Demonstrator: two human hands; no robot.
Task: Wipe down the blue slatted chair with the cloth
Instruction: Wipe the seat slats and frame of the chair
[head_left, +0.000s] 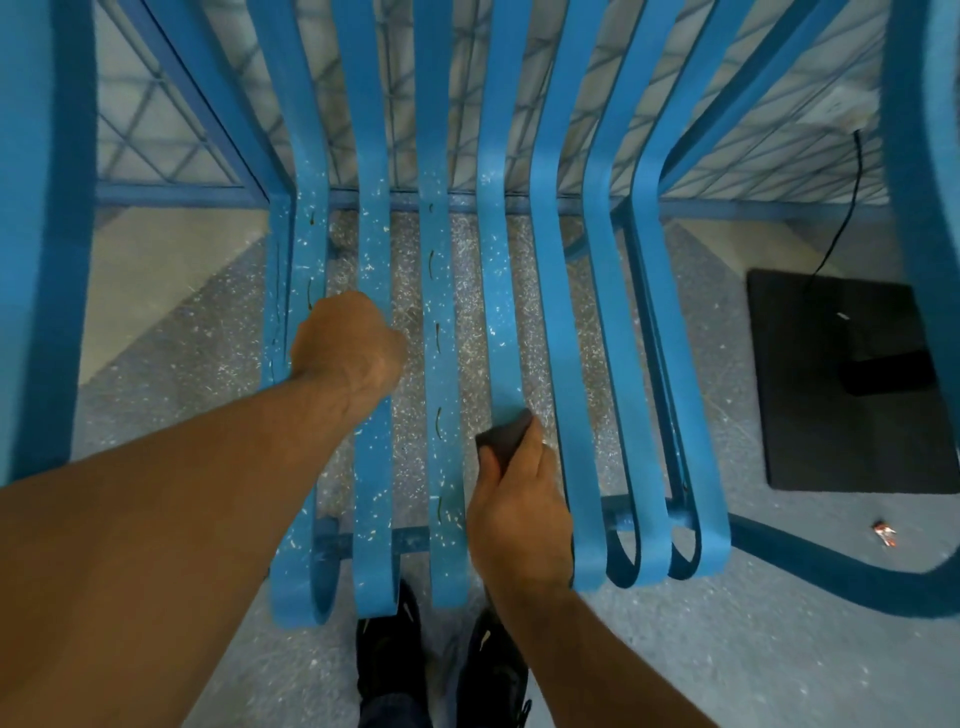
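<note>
From the head camera, I'm looking straight down onto the seat of the blue slatted chair (563, 312), slats running away from me and curving up into the backrest. My left hand (345, 345) sits on the second slat from the left, knuckles up. The fingers curl down out of sight, so I can't tell whether they clasp the slat. My right hand (514, 509) pinches a dark cloth (504, 436) between thumb and fingers, and it's pressed onto the fourth slat, near the front edge. White specks dot the left-hand slats, with dark streaks down the third; the right-hand slats look plain blue. My black shoes (389, 639) stand on the speckled floor (727, 649) just beneath the front curls. To the right lies a black mat (810, 415), with a cable (841, 218) running down to it.
</note>
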